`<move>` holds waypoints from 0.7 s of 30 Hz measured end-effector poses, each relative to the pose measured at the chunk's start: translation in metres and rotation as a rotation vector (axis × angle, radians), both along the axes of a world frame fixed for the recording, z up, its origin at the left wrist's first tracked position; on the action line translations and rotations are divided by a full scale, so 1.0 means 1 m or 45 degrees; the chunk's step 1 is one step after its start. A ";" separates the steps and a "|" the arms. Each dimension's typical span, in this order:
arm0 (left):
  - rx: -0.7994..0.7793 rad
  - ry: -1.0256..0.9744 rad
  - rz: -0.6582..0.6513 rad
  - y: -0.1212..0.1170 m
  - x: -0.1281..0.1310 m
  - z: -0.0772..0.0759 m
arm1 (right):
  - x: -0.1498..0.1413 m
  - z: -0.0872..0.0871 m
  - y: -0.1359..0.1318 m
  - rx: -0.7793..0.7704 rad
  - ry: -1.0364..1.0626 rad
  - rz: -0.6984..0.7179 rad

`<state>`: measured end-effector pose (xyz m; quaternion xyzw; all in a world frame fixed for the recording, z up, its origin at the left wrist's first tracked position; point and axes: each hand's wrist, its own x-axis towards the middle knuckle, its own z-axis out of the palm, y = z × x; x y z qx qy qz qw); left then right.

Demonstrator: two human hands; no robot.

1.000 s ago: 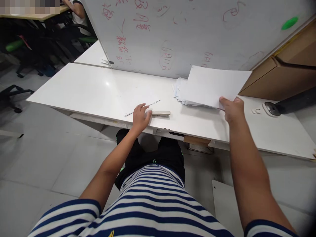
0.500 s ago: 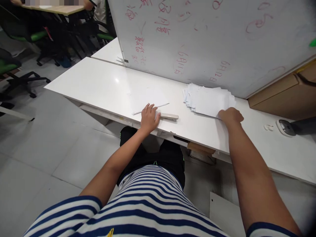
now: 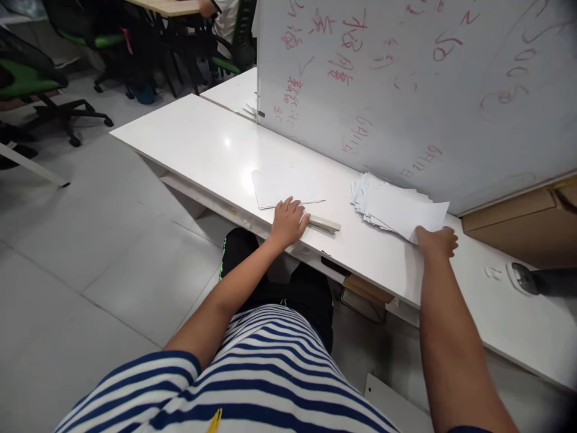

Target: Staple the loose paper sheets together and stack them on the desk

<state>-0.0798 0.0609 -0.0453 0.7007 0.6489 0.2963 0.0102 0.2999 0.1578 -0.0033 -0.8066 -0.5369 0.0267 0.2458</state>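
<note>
My left hand (image 3: 289, 224) lies on the white table with its fingers spread, over the near edge of a thin set of white paper sheets (image 3: 279, 187). Beside its thumb is a pale stapler (image 3: 325, 225), its left end close to or under the thumb; I cannot tell which. To the right, a messy pile of white paper (image 3: 383, 204) has its sheets fanned out at the left end. My right hand (image 3: 436, 240) pinches the near right corner of the top paper, with the thumb on it and the other fingers partly hidden. That right end is raised slightly off the pile.
A whiteboard (image 3: 383, 78) with red writing stands along the table's far side. At the right are a cardboard box (image 3: 509, 225), small white items (image 3: 493, 273) and a black cylindrical object (image 3: 536, 279). Office chairs (image 3: 45, 90) and a person's arm (image 3: 208, 7) appear at the back left.
The view has shifted, so the table sits further right and lower. My right hand has lifted the right end of the top paper from the pile. My left hand stays by the stapler.
</note>
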 end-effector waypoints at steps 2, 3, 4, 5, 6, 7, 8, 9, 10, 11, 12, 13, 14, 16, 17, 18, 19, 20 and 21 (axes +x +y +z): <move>-0.012 0.038 -0.034 0.001 -0.010 0.004 | -0.011 -0.011 -0.024 0.102 0.039 -0.234; -0.025 0.059 -0.070 0.003 -0.018 0.006 | -0.018 -0.015 -0.039 0.174 0.071 -0.320; -0.049 0.088 -0.141 0.007 -0.029 0.009 | -0.026 -0.020 -0.055 0.239 0.086 -0.312; -0.086 0.112 -0.196 0.011 -0.040 0.011 | -0.035 -0.023 -0.071 0.241 0.110 -0.259; -0.123 0.134 -0.220 0.016 -0.052 0.012 | -0.045 -0.026 -0.088 0.232 0.137 -0.228; -0.151 0.157 -0.213 0.021 -0.064 0.013 | -0.055 -0.030 -0.104 0.218 0.146 -0.183; -0.174 0.171 -0.180 0.025 -0.074 0.013 | -0.066 -0.033 -0.119 0.207 0.140 -0.114; -0.208 0.174 -0.159 0.028 -0.082 0.012 | -0.076 -0.036 -0.133 0.205 0.136 -0.064; -0.223 0.177 -0.141 0.030 -0.088 0.012 | -0.086 -0.039 -0.146 0.205 0.141 -0.018; -0.229 0.182 -0.129 0.030 -0.092 0.012 | -0.096 -0.042 -0.157 0.197 0.144 0.027; -0.228 0.193 -0.120 0.030 -0.094 0.013 | -0.104 -0.046 -0.166 0.188 0.150 0.064; -0.224 0.215 -0.113 0.029 -0.095 0.014 | -0.112 -0.049 -0.173 0.188 0.159 0.089; -0.223 0.246 -0.106 0.027 -0.095 0.017 | -0.118 -0.052 -0.179 0.195 0.168 0.107; -0.254 0.320 -0.106 0.025 -0.097 0.023 | -0.127 -0.058 -0.185 0.242 0.185 0.118; -0.279 0.352 -0.127 0.024 -0.098 0.027 | -0.130 -0.060 -0.187 0.269 0.192 0.114; -0.301 0.377 -0.160 0.023 -0.101 0.031 | -0.133 -0.061 -0.188 0.290 0.200 0.103; -0.321 0.396 -0.199 0.022 -0.104 0.034 | -0.135 -0.062 -0.189 0.301 0.211 0.087; -0.340 0.411 -0.233 0.021 -0.107 0.037 | -0.137 -0.063 -0.189 0.303 0.225 0.068; -0.362 0.425 -0.262 0.020 -0.110 0.040 | -0.139 -0.064 -0.190 0.298 0.243 0.050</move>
